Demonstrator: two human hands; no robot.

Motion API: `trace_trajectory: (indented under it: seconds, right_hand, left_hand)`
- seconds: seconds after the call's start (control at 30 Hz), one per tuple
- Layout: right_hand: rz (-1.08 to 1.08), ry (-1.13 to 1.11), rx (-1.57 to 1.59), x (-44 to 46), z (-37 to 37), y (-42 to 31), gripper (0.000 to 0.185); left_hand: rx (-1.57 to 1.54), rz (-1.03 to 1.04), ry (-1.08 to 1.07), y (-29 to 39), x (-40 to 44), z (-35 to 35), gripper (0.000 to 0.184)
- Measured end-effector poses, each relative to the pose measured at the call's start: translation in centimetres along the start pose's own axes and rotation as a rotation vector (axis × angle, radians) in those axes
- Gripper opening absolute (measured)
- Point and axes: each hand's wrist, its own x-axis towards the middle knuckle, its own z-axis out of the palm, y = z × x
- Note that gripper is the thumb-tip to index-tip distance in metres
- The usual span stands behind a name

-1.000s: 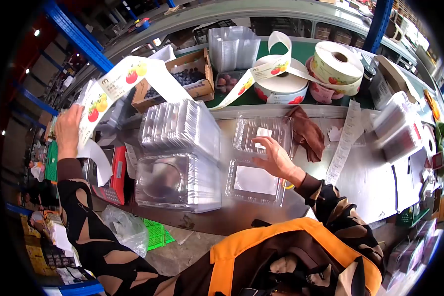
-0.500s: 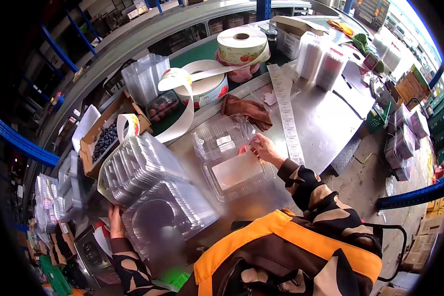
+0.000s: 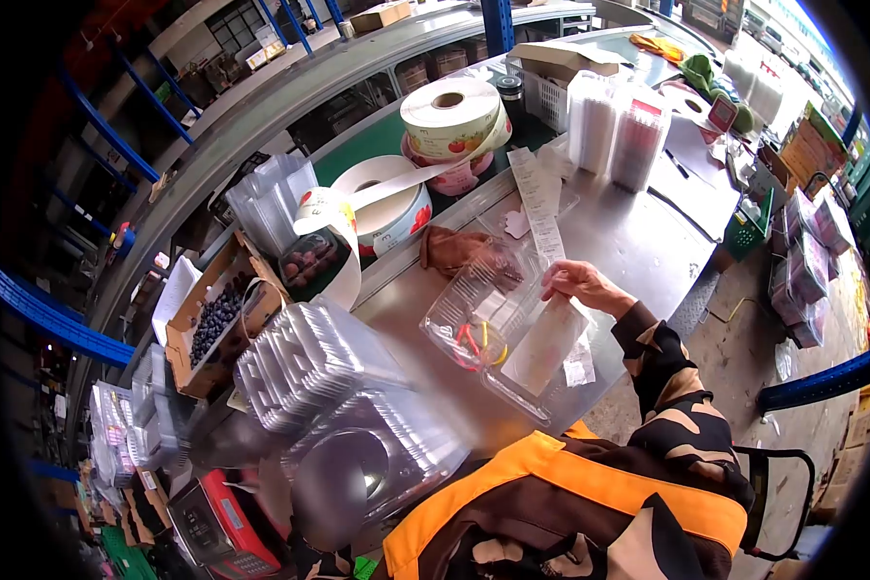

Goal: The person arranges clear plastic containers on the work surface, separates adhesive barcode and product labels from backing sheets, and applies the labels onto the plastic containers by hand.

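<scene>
My right hand [image 3: 585, 283], fingers pinched, holds the upper edge of an open clear plastic clamshell [image 3: 530, 391]. A blank white label [image 3: 545, 346] lies on the clamshell's near half. Red and yellow loops [image 3: 479, 344] show through the plastic beside it. To the left stand stacks of nested clear containers, one upper [image 3: 295, 362] and one lower [image 3: 416, 440]. Only the patterned sleeve of my left arm [image 3: 317, 559] shows at the bottom edge; my left hand is not visible. A brown cloth [image 3: 454, 250] lies just beyond the clamshell.
Label rolls [image 3: 451, 118] stand at the back, one trailing a strip. A box of dark berries [image 3: 179, 338] is at the left, above a red scale [image 3: 224, 522]. A printed paper strip [image 3: 536, 198] and filled clear packs [image 3: 638, 140] lie to the right.
My left hand has left the label strip, reached the container stack, then gone out of sight. My right hand has taken hold of the clamshell, which is now turned and tilted. The view has swung right.
</scene>
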Motion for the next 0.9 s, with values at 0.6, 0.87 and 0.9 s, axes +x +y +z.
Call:
trace_trajectory:
  seconds: [0.6, 0.87, 0.9]
  right_hand:
    - [0.287, 0.576, -1.319, -10.3, -30.0, 11.1, 0.053]
    - [-0.258, -0.042, -0.226, 1.5, -10.7, -13.0, 0.031]
    - [-0.262, -0.314, 0.074, 2.5, -6.6, -15.2, 0.04]
  left_hand:
    - [-0.394, -0.041, 0.274, 11.6, 0.7, 19.5, 0.028]
    - [-0.653, 0.273, -0.09, 31.2, -5.3, 6.5, 0.035]
    - [-0.675, 0.336, -0.041, 32.7, -5.4, 6.1, 0.033]
